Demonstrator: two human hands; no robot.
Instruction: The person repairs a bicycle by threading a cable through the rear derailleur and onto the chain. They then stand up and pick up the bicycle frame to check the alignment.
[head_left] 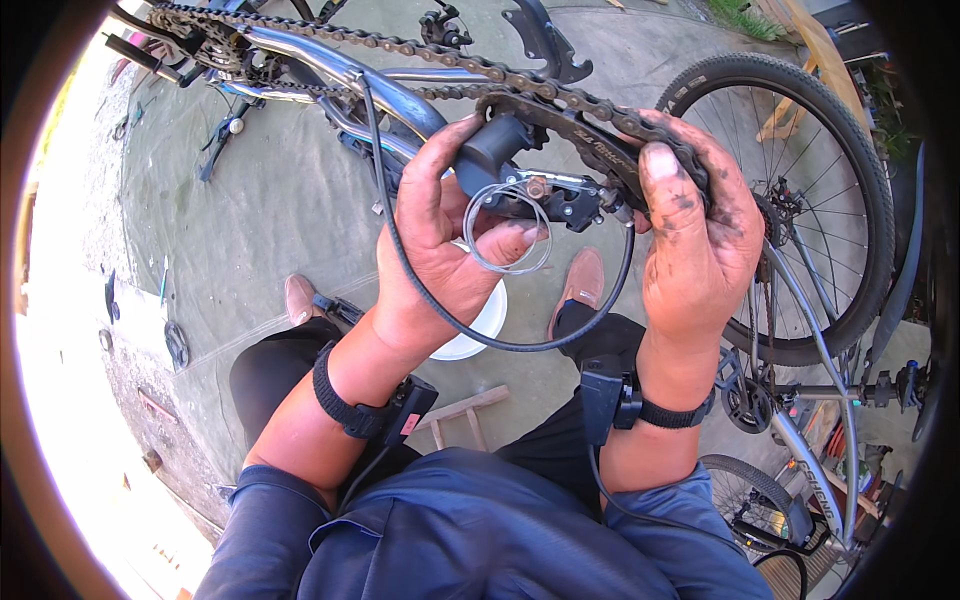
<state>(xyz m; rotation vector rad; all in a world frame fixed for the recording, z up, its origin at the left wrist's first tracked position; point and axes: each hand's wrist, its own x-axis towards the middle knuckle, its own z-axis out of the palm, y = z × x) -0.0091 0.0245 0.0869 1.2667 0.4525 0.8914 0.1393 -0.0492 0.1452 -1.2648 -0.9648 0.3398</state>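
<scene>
Above my lap, my left hand [430, 235] is closed around the body of a black rear derailleur [490, 155], its thumb just under the derailleur's lower side. My right hand [700, 235] wraps the derailleur cage [610, 150] at the chain, thumb in front and the other fingers partly hidden behind. Dark grease marks both hands. A bike chain [430, 48] runs from the cage to the upper left, along a silver bicycle frame [400, 100]. Thin coiled cable [480, 258] hangs by my left thumb. Black cable housing [555, 347] loops below the derailleur, between my wrists.
A second bicycle stands at the right, its large wheel [880, 210] beside my right hand. Below my hands are a white basin [475, 345] and a wooden frame piece [465, 407]. Small tools and parts [175, 345] lie on the ground sheet [270, 210] to the left.
</scene>
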